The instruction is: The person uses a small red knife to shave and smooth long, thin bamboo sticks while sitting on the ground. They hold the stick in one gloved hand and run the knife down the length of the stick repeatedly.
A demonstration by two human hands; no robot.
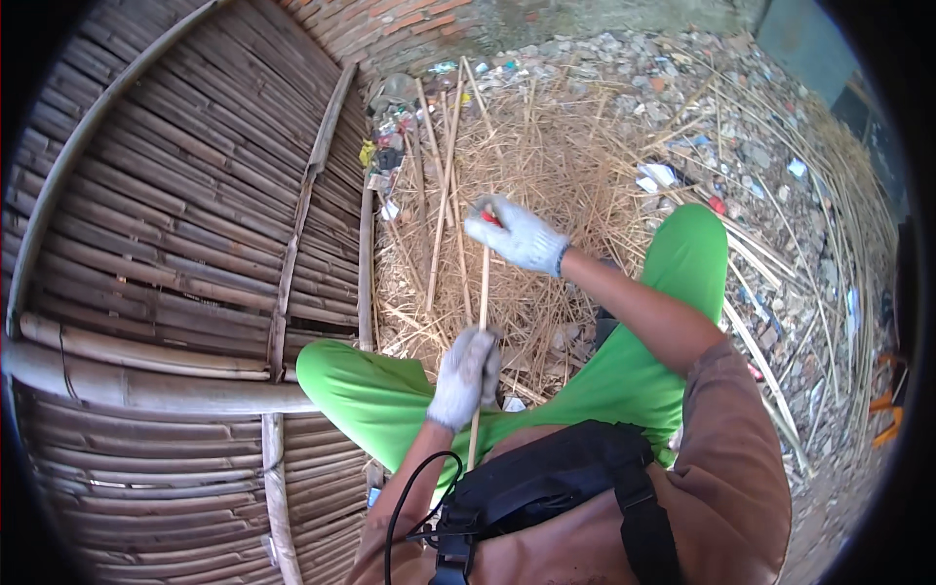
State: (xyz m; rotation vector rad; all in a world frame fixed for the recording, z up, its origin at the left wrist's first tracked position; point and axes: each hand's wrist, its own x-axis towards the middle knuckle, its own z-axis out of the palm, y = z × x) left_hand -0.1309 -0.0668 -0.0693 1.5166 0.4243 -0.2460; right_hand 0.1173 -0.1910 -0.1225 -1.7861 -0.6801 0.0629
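Observation:
My left hand [466, 378], in a whitish knit glove, is wrapped round a pale bamboo stick [485, 292] in front of my lap. The stick runs away from my body, its near end passing below the hand toward my waist. At its far end my right hand [525, 236], also gloved, is closed on a small red-handled tool [490, 218]. The glove hides most of that tool, and its working end cannot be made out. The stick's far tip meets the right hand's fingers.
Bamboo shavings [546, 166] cover the ground ahead, with several loose bamboo sticks [448, 166] at their left. A bamboo slat wall [175, 224] stands close on the left. Rubble [770, 175] and long thin strips [829, 292] lie right. My green-trousered knees [692, 253] flank the work.

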